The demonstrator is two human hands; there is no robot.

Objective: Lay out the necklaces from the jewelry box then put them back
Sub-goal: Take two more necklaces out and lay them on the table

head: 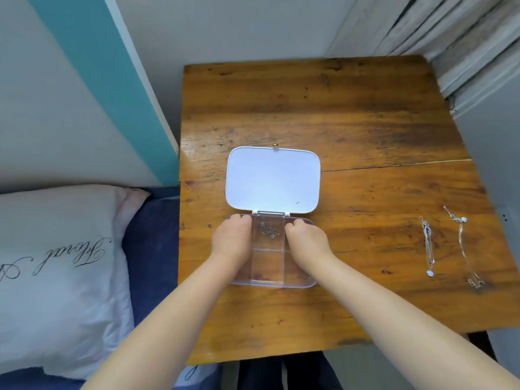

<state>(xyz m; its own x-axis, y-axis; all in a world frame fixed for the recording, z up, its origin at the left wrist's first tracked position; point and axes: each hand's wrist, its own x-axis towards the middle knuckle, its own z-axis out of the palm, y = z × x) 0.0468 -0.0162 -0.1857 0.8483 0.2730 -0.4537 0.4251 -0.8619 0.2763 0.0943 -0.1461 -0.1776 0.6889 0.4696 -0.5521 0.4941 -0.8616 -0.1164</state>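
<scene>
A clear plastic jewelry box [270, 280] lies open on the wooden table [351, 114], its white lid [273, 178] folded flat away from me. A bunched silver necklace [268, 229] sits in the far middle compartment. My left hand [232, 240] rests over the box's left compartments, fingers curled down near the hinge. My right hand [306, 240] covers the right compartments the same way. What lies under either hand is hidden. Two necklaces are laid out straight at the table's right: one with a pale pendant [428, 246], one longer chain [464, 246].
A white pillow with black script [56, 266] lies on a blue bedcover [152, 235] left of the table. White walls with a teal stripe stand behind. Slatted boards lean at the upper right. Bare wood lies beyond the lid.
</scene>
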